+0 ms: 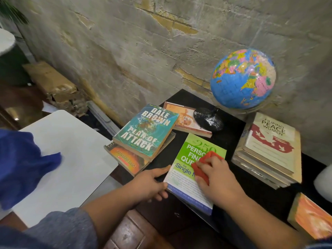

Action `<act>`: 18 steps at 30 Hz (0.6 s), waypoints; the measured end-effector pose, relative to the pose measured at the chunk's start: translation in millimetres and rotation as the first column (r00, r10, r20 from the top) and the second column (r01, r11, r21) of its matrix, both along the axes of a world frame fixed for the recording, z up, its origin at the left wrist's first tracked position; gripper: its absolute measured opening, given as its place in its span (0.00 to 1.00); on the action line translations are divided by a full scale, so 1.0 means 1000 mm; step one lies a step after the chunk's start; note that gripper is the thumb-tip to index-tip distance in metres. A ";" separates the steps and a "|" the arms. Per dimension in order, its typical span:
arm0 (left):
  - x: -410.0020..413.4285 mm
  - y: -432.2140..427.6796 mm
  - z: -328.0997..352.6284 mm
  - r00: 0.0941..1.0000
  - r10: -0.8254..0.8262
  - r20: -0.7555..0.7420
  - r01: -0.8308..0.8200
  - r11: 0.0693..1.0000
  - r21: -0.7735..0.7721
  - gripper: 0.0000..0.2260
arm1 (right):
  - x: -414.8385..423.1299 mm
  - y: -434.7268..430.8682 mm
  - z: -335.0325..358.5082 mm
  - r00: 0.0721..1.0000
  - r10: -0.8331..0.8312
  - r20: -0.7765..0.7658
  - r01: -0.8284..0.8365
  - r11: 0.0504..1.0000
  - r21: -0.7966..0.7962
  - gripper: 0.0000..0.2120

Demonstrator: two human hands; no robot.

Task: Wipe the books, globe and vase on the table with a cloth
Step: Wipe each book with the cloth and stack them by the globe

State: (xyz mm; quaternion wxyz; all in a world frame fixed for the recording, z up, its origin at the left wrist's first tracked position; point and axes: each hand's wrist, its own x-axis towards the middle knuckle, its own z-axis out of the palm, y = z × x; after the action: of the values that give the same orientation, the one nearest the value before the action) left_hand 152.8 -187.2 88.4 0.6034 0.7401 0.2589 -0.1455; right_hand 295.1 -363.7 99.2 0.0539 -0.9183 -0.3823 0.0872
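The person wears a long-sleeved top of grey-blue heathered fabric, its left sleeve [59, 230] ending partway up the forearm, a sliver of right sleeve [321, 244] at the corner, left hand [149, 182] and right hand [218, 177] bare

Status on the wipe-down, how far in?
Done: nothing shows as wiped. In hand: right hand presses the red cloth on the green book; left hand steadies its edge. Likely left: globe, Dale Brown book, right-hand stack; vase not clearly in view.
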 end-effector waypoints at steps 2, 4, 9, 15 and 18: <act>0.000 0.000 0.001 1.000 0.008 -0.008 -0.009 1.000 -0.018 0.24 | -0.002 -0.018 -0.002 0.999 -0.006 -0.051 0.009 0.998 0.068 0.24; -0.001 -0.001 0.002 1.000 0.021 -0.015 -0.021 0.999 -0.035 0.24 | 0.002 -0.028 -0.005 0.993 -0.117 -0.028 0.120 0.983 0.136 0.23; -0.002 -0.003 0.001 0.997 0.078 -0.015 -0.079 0.994 -0.080 0.23 | -0.039 -0.038 -0.008 0.998 0.065 0.001 -0.064 0.983 0.170 0.20; -0.001 -0.006 -0.001 0.991 0.136 -0.015 -0.137 0.982 -0.128 0.23 | -0.042 -0.062 -0.010 0.999 -0.041 0.003 0.040 0.971 0.234 0.17; -0.002 -0.010 0.000 0.986 0.165 -0.004 -0.165 0.981 -0.100 0.21 | -0.057 -0.062 -0.005 0.995 0.021 -0.102 -0.002 0.982 0.190 0.14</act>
State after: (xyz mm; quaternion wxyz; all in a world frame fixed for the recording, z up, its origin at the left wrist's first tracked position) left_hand 150.9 -197.2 88.3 0.6504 0.6852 0.3103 -0.1059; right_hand 238.5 -425.9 94.3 0.1605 -0.9010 -0.3909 0.0980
